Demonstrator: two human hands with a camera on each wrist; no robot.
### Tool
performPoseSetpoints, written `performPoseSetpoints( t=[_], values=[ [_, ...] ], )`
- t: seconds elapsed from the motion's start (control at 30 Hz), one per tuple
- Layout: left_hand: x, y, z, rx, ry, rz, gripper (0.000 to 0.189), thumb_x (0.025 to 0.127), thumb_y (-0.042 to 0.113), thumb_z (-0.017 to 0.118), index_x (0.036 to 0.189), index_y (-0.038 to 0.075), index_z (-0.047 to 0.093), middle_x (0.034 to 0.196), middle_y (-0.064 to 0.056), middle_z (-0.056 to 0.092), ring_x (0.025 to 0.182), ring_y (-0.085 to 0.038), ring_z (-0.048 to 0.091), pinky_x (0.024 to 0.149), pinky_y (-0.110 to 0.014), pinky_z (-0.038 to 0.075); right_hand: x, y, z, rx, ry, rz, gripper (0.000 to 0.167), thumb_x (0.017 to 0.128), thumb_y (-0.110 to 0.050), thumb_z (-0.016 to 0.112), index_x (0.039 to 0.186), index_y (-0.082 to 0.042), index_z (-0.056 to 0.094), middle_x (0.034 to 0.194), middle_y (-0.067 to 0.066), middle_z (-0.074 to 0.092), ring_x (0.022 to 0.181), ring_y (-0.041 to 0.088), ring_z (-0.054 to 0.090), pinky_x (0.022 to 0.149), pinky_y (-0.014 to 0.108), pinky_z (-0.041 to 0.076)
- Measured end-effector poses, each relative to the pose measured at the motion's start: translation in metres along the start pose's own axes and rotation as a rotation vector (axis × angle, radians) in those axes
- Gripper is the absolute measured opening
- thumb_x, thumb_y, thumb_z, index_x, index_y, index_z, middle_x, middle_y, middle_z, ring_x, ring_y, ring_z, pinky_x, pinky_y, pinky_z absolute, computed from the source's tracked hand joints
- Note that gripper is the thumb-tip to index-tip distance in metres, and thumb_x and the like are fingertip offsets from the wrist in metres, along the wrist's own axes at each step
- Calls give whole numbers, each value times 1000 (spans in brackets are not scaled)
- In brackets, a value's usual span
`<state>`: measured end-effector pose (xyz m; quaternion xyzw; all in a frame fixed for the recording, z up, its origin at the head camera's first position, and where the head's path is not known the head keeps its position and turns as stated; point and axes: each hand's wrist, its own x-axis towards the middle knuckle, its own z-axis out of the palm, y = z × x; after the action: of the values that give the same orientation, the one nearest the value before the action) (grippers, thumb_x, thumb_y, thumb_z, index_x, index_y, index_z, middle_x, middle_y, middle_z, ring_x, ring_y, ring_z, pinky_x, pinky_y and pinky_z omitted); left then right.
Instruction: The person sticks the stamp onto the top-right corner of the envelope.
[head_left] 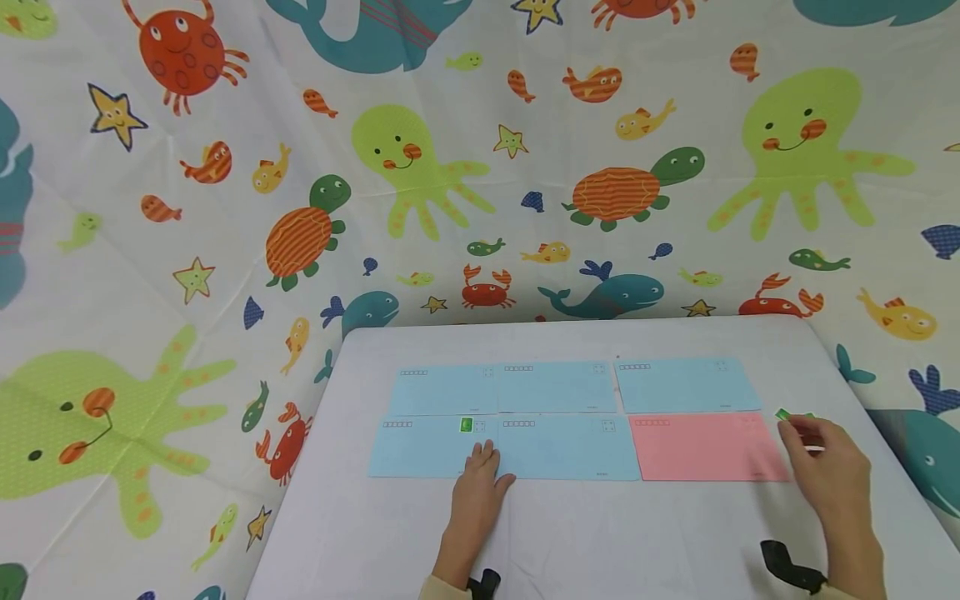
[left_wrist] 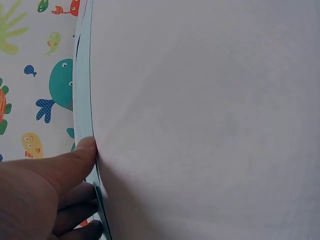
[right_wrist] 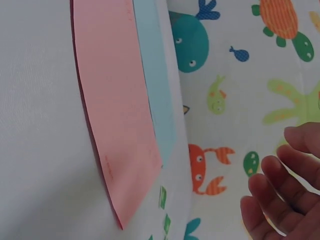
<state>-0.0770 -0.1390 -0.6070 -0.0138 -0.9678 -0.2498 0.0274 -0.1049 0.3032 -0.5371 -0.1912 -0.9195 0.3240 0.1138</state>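
Note:
My left hand (head_left: 477, 492) rests with fingers extended on the lower edge of two blue envelopes, the lower left one (head_left: 423, 454) and the lower middle one (head_left: 562, 450). A green stamp (head_left: 467, 425) lies on the lower left envelope by its top right corner. In the left wrist view, the thumb (left_wrist: 87, 145) touches the envelope edge. My right hand (head_left: 828, 467) is over small green stamps (head_left: 783, 414) right of the pink envelope (head_left: 705, 450). The right wrist view shows its fingers (right_wrist: 272, 170) loosely bent with nothing between them, apart from the stamps (right_wrist: 162, 197) on the table.
Three more blue envelopes (head_left: 555, 387) form an upper row behind the lower one. All lie on a white-covered table (head_left: 360, 542). Behind it hangs a cloth (head_left: 450, 275) printed with sea animals. Each wrist wears a black strap (head_left: 791, 568).

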Motion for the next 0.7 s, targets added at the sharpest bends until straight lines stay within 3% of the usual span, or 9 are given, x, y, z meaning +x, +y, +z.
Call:
performPoseSetpoints(
  t=[0.37,0.7],
  values=[
    [1,-1,-1,-5,-6,4,49,89,20,73,127,-10,63,141,-25,58,136,-42,51,107,-56,45,4,8,-1,-6,4,55,47,104,-28,52,136,6,54,132,29,55,115,43,55,59,7,27],
    [0,0,-2,-1,4,1,48,90,21,73,127,-9,64,141,-24,58,136,-41,51,107,-56,46,11,14,-4,-9,-21,142,51,104,-32,49,141,3,50,138,28,51,122,43,51,65,17,33]
  ],
)
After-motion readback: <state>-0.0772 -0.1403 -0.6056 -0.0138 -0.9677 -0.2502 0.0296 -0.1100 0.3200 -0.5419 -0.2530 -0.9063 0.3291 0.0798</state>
